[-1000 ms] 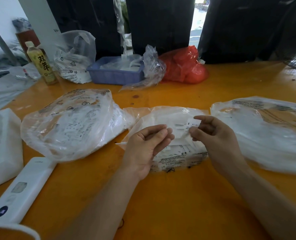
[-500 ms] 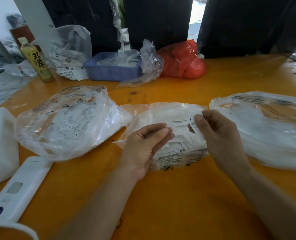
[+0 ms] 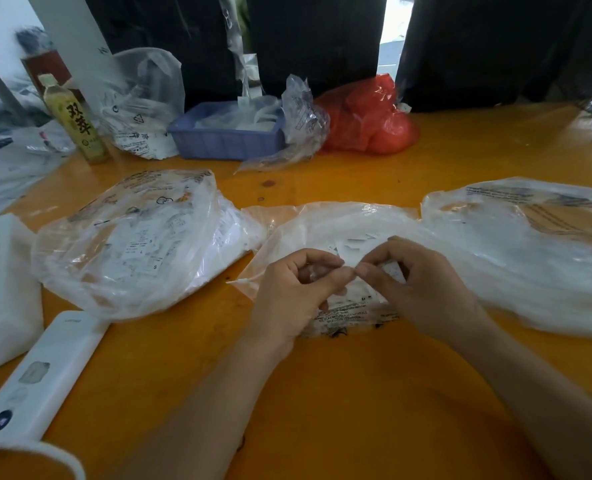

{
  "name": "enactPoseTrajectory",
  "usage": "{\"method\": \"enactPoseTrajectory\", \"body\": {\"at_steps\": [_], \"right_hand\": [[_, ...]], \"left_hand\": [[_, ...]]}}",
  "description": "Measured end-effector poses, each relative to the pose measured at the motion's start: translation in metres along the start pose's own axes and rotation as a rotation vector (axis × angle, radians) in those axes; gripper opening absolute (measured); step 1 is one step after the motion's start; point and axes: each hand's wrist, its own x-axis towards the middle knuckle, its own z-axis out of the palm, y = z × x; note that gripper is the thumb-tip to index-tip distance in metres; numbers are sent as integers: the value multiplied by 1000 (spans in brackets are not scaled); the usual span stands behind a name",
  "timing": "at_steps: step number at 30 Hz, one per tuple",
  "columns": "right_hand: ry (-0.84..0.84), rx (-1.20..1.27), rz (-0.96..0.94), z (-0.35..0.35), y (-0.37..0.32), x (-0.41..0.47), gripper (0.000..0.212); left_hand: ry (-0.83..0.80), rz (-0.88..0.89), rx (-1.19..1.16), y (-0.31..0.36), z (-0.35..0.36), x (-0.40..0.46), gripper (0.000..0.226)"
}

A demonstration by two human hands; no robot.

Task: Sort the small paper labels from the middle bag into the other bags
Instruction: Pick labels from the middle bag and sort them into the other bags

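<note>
Change: half a second ago my right hand [image 3: 422, 289] was up at the top of the clear middle plastic bag [image 3: 322, 223], pinching at the white slips, while my left hand [image 3: 287, 289] waited half-curled beside it. Now the two have come together, fingertip to fingertip, over the bag's middle.

Meaning for the task: I judge I have drawn one or a few small white paper labels [image 3: 350, 252] up from the pile and am passing or separating them between my hands, so this is the step just before choosing a bag. Nothing has gone to either side bag in this moment.

Fingers, left: curled, thumb and forefinger closed toward the right hand's tips; something pale and glossy shows inside the curl, but I cannot tell what it is.

Fingers, right: curled, pinched on the lower edge of the labels.

Labels relative to fingers: they stand up just above the point where my fingertips meet, still over the middle bag, not clear of it.

Destinations: the crumpled clear bag of printed slips on the left [image 3: 132, 244] and the flatter clear bag on the right [image 3: 530, 251] lie on the orange worktop [image 3: 357, 393], one on each side of my hands.
</note>
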Motion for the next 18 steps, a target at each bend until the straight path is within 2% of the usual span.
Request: {"method": "enactPoseTrajectory", "body": {"at_steps": [2,5,8,11,14,18], "right_hand": [[29,91,72,0,3,0,10],[66,150,118,0,7,0,17],[82,170,115,1,6,-1,20],[73,172,101,0,4,-2,14],[8,144,97,1,4,-2,11],[18,113,96,0,4,-1,9]], "left_hand": [[3,-33,-78,1,-1,2,13],[20,-78,-175,4,-2,1,7],[23,-104,-248,5,-1,2,5],[15,-124,-299,6,-2,3,8],[9,-122,-317,6,-2,3,17],[59,-82,-281,6,-2,4,13]]}}
